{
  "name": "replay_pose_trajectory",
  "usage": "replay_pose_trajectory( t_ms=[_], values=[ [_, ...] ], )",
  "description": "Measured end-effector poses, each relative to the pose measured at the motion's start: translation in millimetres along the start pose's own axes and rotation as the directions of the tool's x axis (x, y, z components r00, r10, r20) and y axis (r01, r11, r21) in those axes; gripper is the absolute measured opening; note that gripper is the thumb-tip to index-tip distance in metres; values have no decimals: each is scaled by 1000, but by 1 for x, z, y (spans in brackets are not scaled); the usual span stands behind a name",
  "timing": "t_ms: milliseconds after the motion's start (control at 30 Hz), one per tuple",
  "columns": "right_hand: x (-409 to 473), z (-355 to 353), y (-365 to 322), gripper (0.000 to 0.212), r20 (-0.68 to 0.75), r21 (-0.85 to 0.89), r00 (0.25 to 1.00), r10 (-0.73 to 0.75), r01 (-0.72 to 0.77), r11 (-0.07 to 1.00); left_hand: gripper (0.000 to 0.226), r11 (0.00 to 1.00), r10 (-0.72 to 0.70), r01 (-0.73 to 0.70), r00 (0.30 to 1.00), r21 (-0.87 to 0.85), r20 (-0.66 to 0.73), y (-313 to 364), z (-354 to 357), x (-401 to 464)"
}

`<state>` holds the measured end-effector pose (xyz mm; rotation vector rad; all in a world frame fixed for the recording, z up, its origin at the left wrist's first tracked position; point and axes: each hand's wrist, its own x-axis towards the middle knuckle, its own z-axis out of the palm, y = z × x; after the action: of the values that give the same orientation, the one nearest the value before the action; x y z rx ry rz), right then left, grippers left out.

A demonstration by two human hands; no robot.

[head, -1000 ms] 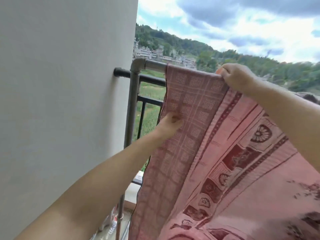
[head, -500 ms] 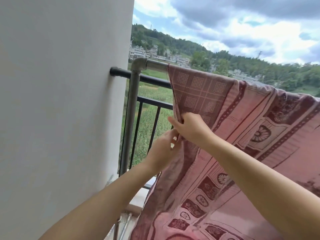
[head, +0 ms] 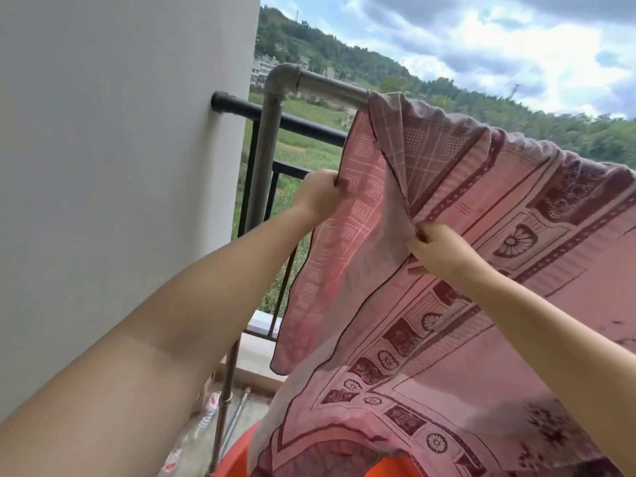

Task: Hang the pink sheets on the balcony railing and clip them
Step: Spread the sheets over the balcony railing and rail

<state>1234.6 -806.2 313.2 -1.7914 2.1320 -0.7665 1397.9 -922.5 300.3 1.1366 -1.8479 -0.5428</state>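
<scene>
Spreading step under way on patterned pink cotton sheet (head: 464, 256) over grey metal rail (head: 330, 86), left hand (head: 318, 194) and right hand (head: 435, 247) pinching edges; clips next.

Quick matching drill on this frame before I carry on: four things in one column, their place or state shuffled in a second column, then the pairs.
1. left hand
2. right hand
3. pink sheet
4. black railing

A. fixed to the white wall
B. draped over the grey pipe
C. gripping the sheet's loose side edge
D. pinching a fold in the sheet

Pairs: 1-C, 2-D, 3-B, 4-A
</scene>
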Motion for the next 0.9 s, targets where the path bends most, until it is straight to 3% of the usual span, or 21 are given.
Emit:
replay_pose_trajectory(
  t_ms=[100, 167, 267, 400, 467, 600, 767, 900],
  values=[
    [2, -1, 15, 24, -12, 1, 998, 58, -58, 998, 41, 996, 21, -17, 999, 86, -41, -28, -16, 3],
    [4, -9, 19, 20, -93, -11, 994, 52, -54, 999, 40, 992, 7, -2, 999, 123, -40, -43, -26, 4],
    [7, -35, 6, 15, -355, -158, 924, -140, 88, 983, 34, 986, -80, 80, 997, 149, -2, -61, -19, -6],
    [21, -80, -39, 24, -533, -76, 784, -318, 330, 941, 37, 964, -248, 241, 967, 114, 56, -95, 16, -44],
    [31, -88, -56, 26, -518, -92, 783, -344, 349, 932, 34, 955, -293, 286, 953, 80, 80, -113, 33, -66],
    [24, -55, -47, 30, -401, -170, 855, -328, 282, 944, 37, 921, -384, 389, 916, -24, 120, -132, 58, -106],
    [0, 28, 4, 18, -148, -93, 986, -80, 67, 993, 41, 886, -463, 462, 873, 41, 153, -156, 75, -138],
    [-5, 43, -6, 22, -197, 127, 966, -167, 194, 973, 32, 823, -567, 563, 804, 78, 182, -182, 82, -163]
  ],
)
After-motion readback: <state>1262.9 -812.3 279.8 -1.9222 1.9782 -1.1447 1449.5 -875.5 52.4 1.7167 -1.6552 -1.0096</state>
